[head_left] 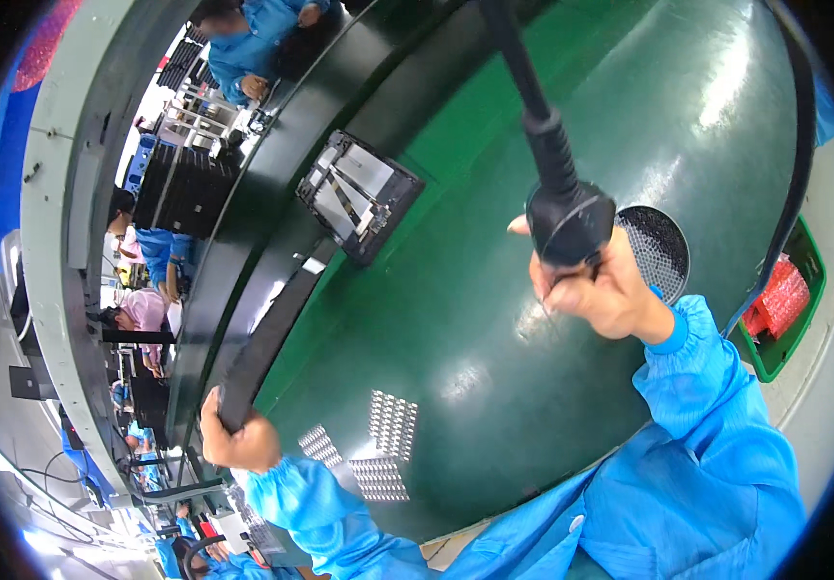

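My left hand [241,443], at the table's left edge, grips the near end of a long, flat black piece [272,343]. That piece slants away from me, with a small silvery part at its far end; its exact kind is not clear. In my right hand [615,295] is a black power screwdriver [569,227], fingers wrapped round its lower part. Its thick cord [523,77] runs upward, and the bit is hidden below the hand. A round container [657,253] with a mesh-like dark inside sits just behind my right wrist, partly covered.
Sheets of small silvery parts [393,425] lie on the green table [456,329] near me. A square black device [359,198] with pale inner parts is at the far left. A green bin [804,333] holds red wrapped bags [777,298]. Other people work beyond the rail.
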Demonstrator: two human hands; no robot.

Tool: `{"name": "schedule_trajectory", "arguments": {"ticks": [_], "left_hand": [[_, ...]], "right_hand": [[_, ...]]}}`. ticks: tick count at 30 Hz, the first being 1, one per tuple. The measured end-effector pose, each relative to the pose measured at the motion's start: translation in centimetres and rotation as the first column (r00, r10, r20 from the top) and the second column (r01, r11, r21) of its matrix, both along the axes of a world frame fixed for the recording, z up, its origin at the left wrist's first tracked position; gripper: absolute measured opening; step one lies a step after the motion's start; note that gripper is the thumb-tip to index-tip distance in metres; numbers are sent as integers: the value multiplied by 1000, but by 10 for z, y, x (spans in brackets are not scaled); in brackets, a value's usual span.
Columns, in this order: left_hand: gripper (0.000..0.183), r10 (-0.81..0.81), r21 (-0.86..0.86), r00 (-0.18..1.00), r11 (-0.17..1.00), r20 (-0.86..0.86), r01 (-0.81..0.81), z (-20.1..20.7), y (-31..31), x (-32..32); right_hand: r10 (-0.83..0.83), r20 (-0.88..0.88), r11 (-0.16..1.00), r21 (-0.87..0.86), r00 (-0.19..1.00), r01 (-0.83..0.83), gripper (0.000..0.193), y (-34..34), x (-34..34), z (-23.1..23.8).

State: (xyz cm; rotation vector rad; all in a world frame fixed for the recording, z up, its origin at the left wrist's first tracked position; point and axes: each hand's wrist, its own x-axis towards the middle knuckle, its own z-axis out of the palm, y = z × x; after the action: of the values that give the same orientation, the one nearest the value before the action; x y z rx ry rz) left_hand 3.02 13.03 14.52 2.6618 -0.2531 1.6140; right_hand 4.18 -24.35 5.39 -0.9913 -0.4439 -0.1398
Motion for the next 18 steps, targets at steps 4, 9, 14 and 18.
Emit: {"name": "schedule_trajectory", "arguments": {"ticks": [4, 9, 14, 18], "left_hand": [[30, -225, 47, 956, 970, -185, 238, -13, -57, -34], [36, -329, 47, 834, 920, -443, 388, -48, -130, -66], [63, -414, -132, 456, 837, -788, 531, -84, -174, -101], [67, -517, -323, 343, 812, -784, 486, -101, -176, -93]], "right_hand": [[-76, 89, 988, -130, 993, 88, 54, -13, 0, 5], [-184, 141, 978, -70, 973, 195, 62, -34, 12, 5], [-249, 109, 966, -38, 962, 254, 75, -67, 22, 4], [-229, 87, 973, -5, 970, 230, 76, -78, 20, -8]]}}
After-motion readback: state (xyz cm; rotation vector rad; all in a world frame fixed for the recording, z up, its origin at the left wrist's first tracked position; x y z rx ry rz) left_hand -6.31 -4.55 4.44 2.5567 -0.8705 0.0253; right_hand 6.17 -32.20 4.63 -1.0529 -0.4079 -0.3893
